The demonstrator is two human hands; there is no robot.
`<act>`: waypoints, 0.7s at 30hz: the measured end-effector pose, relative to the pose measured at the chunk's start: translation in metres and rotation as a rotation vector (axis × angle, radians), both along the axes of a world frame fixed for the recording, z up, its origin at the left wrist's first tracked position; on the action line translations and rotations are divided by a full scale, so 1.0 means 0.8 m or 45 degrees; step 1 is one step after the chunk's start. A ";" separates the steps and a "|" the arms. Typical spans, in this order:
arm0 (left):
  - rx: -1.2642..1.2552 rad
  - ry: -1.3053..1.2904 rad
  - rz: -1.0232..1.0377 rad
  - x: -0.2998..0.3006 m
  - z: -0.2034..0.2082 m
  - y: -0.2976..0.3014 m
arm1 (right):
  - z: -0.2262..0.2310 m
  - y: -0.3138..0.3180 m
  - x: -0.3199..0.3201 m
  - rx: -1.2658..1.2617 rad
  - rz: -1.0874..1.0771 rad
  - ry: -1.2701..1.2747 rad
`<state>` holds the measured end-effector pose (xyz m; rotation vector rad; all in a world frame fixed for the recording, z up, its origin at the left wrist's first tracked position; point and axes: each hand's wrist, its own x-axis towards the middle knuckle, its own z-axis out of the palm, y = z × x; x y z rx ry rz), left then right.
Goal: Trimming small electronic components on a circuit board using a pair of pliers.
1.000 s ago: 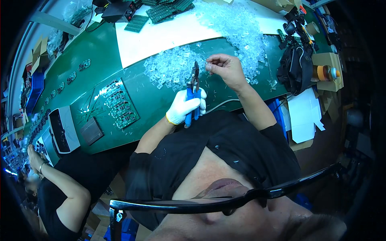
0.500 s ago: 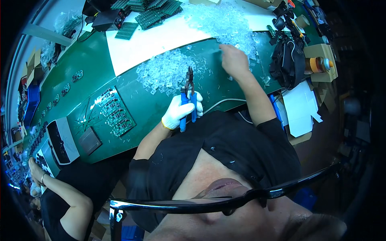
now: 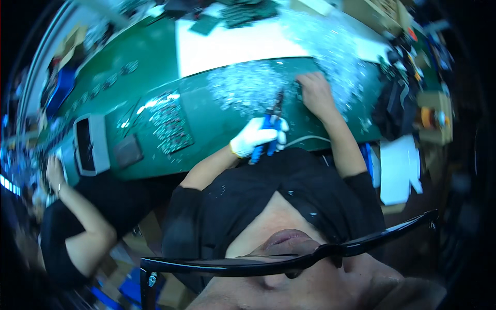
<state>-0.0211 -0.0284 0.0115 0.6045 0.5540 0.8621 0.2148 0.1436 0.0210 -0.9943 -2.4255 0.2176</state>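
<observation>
My left hand (image 3: pixel 258 135), in a white glove, is closed around the blue handles of a pair of cutting pliers (image 3: pixel 271 120). Their dark jaws point away from me, at the near right edge of a heap of small clear plastic pieces (image 3: pixel 240 85). To the right of the jaws, my bare right hand (image 3: pixel 316 94) is over the green table with its fingers curled together. Whatever they may hold is too small and blurred to make out. Beyond that hand spreads a larger heap of clear pieces (image 3: pixel 338 57), partly on a white sheet (image 3: pixel 227 49).
Left of me lie a panel of small circuit boards (image 3: pixel 168 124), a dark flat block (image 3: pixel 128 150) and a grey bin (image 3: pixel 97 142). A co-worker's arm (image 3: pixel 85 206) reaches in there. Green boards (image 3: pixel 248 14) are stacked at the back; a black bag (image 3: pixel 397 106) is at right. A pale cable (image 3: pixel 308 138) crosses the near edge.
The whole view has shifted, so the table appears farther right. My right hand has come away from the larger heap, nearer to the pliers. My left hand still grips them.
</observation>
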 end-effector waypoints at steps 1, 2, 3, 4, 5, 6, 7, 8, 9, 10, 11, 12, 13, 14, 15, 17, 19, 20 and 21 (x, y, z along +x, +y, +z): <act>0.045 -0.021 -0.006 0.001 -0.004 0.000 | 0.004 -0.007 -0.003 0.019 0.008 0.025; 0.059 -0.014 -0.017 0.002 -0.008 0.000 | 0.002 -0.011 0.001 0.028 0.000 0.022; 0.033 0.001 -0.022 0.005 -0.006 0.001 | -0.001 -0.013 0.003 0.036 -0.020 0.013; 0.004 0.008 -0.033 0.006 -0.002 0.000 | -0.003 -0.017 -0.001 0.026 0.036 0.025; -0.009 0.009 0.011 0.005 0.000 -0.002 | -0.002 -0.023 -0.002 0.029 -0.076 0.087; -0.012 0.021 0.003 0.004 0.001 -0.003 | -0.003 -0.024 -0.005 0.030 -0.192 0.144; -0.012 0.026 -0.021 0.003 0.003 -0.004 | -0.003 -0.023 -0.005 0.018 -0.166 0.134; -0.024 0.014 0.003 0.003 0.006 -0.006 | -0.004 -0.022 -0.004 -0.003 -0.161 0.085; -0.024 0.026 0.024 0.002 0.010 -0.009 | -0.005 -0.022 -0.004 -0.023 -0.157 0.034; -0.020 0.038 0.039 0.001 0.011 -0.008 | -0.005 -0.020 -0.005 -0.030 -0.141 0.022; -0.033 0.025 0.000 -0.002 0.009 -0.007 | -0.004 -0.020 -0.006 -0.034 -0.145 0.013; -0.041 0.015 0.016 0.000 0.009 -0.008 | -0.004 -0.020 -0.006 -0.037 -0.149 0.006; -0.051 0.027 -0.001 0.001 0.008 -0.005 | -0.004 -0.019 -0.008 -0.037 -0.134 -0.001; -0.062 0.040 -0.018 0.001 0.008 -0.004 | -0.003 -0.020 -0.009 -0.036 -0.136 0.022; -0.041 0.040 -0.016 0.000 0.008 -0.005 | -0.002 -0.023 -0.010 -0.035 -0.138 0.045; -0.042 0.019 -0.005 0.001 0.004 -0.005 | -0.001 -0.027 -0.010 -0.154 -0.148 0.171; -0.033 -0.007 -0.031 0.004 0.002 -0.001 | -0.003 -0.028 -0.005 -0.261 -0.195 0.294; -0.038 -0.019 -0.027 0.006 0.003 0.001 | -0.006 -0.028 0.000 -0.523 -0.160 0.550; -0.041 -0.031 -0.030 0.007 0.004 0.003 | -0.007 -0.026 0.007 -0.777 -0.124 0.811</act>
